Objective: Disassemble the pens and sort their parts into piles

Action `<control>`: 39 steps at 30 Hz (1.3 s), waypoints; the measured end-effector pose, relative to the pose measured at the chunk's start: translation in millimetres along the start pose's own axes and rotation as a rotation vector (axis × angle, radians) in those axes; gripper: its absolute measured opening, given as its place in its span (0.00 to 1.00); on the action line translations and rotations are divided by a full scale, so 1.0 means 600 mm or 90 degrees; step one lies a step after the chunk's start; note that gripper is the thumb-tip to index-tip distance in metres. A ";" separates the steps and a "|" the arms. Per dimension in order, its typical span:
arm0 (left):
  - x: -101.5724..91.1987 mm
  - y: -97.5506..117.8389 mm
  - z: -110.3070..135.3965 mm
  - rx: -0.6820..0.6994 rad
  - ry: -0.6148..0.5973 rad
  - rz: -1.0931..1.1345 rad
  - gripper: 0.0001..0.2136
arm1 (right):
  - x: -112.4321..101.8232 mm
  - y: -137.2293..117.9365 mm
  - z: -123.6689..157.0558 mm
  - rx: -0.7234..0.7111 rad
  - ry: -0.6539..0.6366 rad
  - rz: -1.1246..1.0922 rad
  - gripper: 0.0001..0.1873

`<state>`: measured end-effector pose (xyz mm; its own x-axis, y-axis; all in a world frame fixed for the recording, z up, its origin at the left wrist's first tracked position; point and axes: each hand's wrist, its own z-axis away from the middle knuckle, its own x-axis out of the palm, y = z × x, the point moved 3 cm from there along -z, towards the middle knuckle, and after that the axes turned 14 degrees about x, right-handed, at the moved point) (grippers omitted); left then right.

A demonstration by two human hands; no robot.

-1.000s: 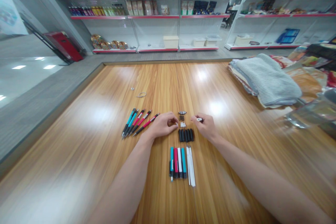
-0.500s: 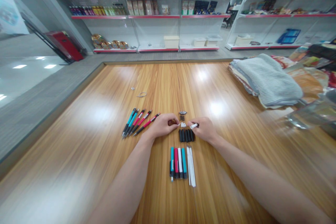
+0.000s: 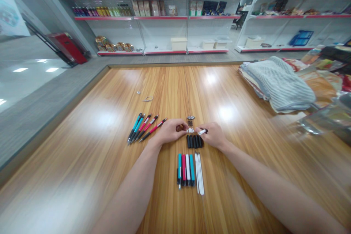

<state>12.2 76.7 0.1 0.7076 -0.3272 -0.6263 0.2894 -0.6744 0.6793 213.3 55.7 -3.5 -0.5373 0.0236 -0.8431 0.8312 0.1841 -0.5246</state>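
Observation:
My left hand (image 3: 170,131) rests on the wooden table (image 3: 109,146), its fingers pinched together beside a row of tiny white pieces (image 3: 191,130); what the pinch holds is too small to name. My right hand (image 3: 214,134) is closed on a small white pen part (image 3: 202,131) whose tip points left toward the other hand. Just below both hands lies a row of short black grips (image 3: 194,141). Nearer to me lie coloured pen barrels (image 3: 185,169) and thin white refills (image 3: 199,172). Several assembled teal and red pens (image 3: 144,127) lie left of my left hand.
A small pile of dark springs and metal tips (image 3: 190,119) sits just beyond the hands. A rubber band (image 3: 147,98) and a small ring (image 3: 138,92) lie farther back. Folded cloths (image 3: 276,80) and packaged goods fill the table's right side. Store shelves (image 3: 159,16) line the back wall.
My right hand has moved left and a little toward me with the white part, coming closer to my left hand. My left hand has edged right toward the white pieces.

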 end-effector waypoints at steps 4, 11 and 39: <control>0.002 0.001 -0.001 0.001 -0.003 -0.012 0.05 | 0.000 0.000 -0.001 -0.001 0.002 0.003 0.22; 0.003 0.003 -0.001 0.008 0.002 -0.026 0.05 | 0.000 -0.001 -0.002 0.002 0.009 0.005 0.22; 0.003 0.008 -0.002 -0.006 0.061 0.130 0.15 | -0.011 -0.007 0.001 0.013 -0.022 -0.189 0.19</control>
<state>15.9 73.6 2.9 0.8097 -0.3924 -0.4364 0.1391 -0.5942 0.7922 213.2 54.3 4.3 -0.7523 -0.0618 -0.6559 0.6416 0.1576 -0.7507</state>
